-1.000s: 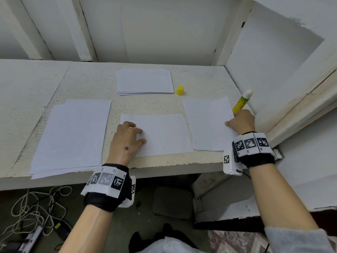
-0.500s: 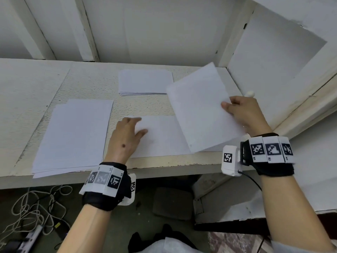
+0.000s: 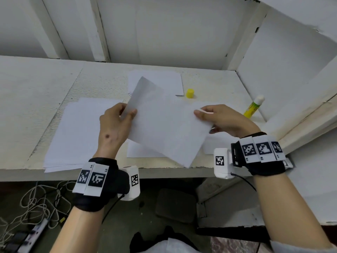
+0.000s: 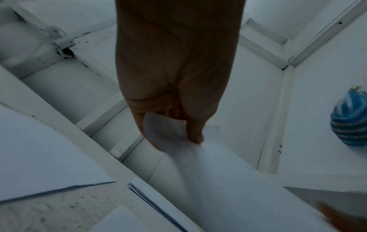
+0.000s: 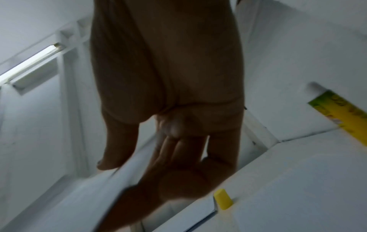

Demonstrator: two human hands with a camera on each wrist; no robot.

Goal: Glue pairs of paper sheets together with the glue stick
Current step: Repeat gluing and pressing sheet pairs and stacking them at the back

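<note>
I hold one white sheet (image 3: pixel 167 128) in the air above the shelf, tilted, with both hands. My left hand (image 3: pixel 127 111) pinches its left edge between thumb and fingers; the left wrist view shows the sheet's corner (image 4: pixel 166 130) curled in that pinch. My right hand (image 3: pixel 200 114) grips the right edge, thumb on top and fingers underneath (image 5: pixel 178 157). Another sheet (image 3: pixel 142 152) lies flat on the shelf under the lifted one. The yellow glue stick (image 3: pixel 254 106), uncapped with its white tip up, leans on the right wall. Its yellow cap (image 3: pixel 190 93) stands behind the sheet.
A small stack of paper (image 3: pixel 160 79) lies at the back, and larger sheets (image 3: pixel 82 130) lie at the left. The shelf's front edge (image 3: pixel 164 173) runs just below my wrists; walls close in behind and to the right. Cables (image 3: pixel 36 203) lie on the floor. A blue striped ornament (image 4: pixel 349 117) hangs nearby.
My right hand lifted the right-hand sheet off the shelf and carried it left over the middle sheet. My left hand left the middle sheet and took the lifted sheet's left edge.
</note>
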